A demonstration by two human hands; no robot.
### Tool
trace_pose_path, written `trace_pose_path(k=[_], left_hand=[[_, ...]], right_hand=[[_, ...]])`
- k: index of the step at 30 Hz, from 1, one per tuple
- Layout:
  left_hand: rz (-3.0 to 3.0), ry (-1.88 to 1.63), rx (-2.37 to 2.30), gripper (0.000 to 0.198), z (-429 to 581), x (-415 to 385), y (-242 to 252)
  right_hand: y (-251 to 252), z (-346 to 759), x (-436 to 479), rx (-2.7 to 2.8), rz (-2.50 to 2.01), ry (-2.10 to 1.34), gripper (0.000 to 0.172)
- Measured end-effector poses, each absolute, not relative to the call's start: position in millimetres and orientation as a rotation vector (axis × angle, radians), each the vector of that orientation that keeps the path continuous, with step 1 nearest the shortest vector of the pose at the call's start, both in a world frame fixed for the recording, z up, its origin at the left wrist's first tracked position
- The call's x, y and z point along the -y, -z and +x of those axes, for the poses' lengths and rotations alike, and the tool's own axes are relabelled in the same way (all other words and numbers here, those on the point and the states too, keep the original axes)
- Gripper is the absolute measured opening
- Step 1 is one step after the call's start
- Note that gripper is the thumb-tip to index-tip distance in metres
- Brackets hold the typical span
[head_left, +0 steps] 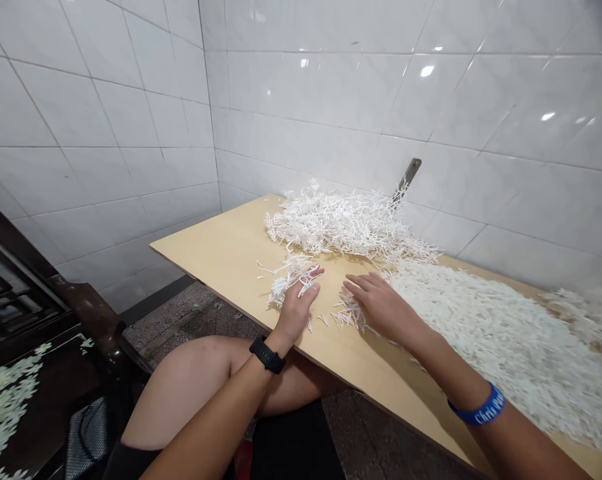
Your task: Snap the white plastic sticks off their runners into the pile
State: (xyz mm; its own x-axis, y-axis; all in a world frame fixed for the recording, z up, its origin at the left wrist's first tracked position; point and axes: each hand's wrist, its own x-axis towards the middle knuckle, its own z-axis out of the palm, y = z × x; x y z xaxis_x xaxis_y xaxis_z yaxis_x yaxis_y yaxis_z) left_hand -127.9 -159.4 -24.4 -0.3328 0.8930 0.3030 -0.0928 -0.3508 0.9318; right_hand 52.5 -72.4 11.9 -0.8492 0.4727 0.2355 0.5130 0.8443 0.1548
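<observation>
My left hand [299,303], with a black watch on its wrist, is closed around a small bunch of white branching strands [282,283] near the table's front edge. To its right, my right hand [375,300] is held palm down, fingers stretched out, over a few loose white pieces [349,312] on the wooden table [215,243]. The two hands are apart. Behind them lies a tangled heap of white strands [335,223]. A wide layer of small white pieces [495,340] spreads to the right of my right hand.
A grey metal bar [407,181] stands behind the heap, by the tiled wall [321,87]. More white strands [588,317] lie at the far right. At the left is a dark carved wooden chair [88,313] with pale flower-like pieces [11,393] on it.
</observation>
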Motion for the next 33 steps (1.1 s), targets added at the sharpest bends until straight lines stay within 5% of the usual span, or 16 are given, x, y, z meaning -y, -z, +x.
trace_pose_path(k=[7, 15, 24, 29, 33], left_hand=[[1.725, -1.657, -1.453, 0.034, -137, 173, -10], [2.055, -1.408, -1.573, 0.041, -146, 189, -31], [2.133, -1.27, -1.538, 0.052, -137, 182, -14], [2.06, -1.261, -1.425, 0.062, -133, 183, -14], [1.837, -1.344, -1.189, 0.054, -132, 182, -16]], right_hand=[[-5, 17, 130, 3.003, -0.289, -0.146, 0.055], [6, 45, 81, 2.907, -0.641, -0.012, 0.056], [-20, 32, 115, 2.161, -0.525, -1.449, 0.029], [-13, 19, 118, 1.83, -0.616, -1.553, 0.02], [-18, 24, 117, 1.936, -0.54, -1.551, 0.032]])
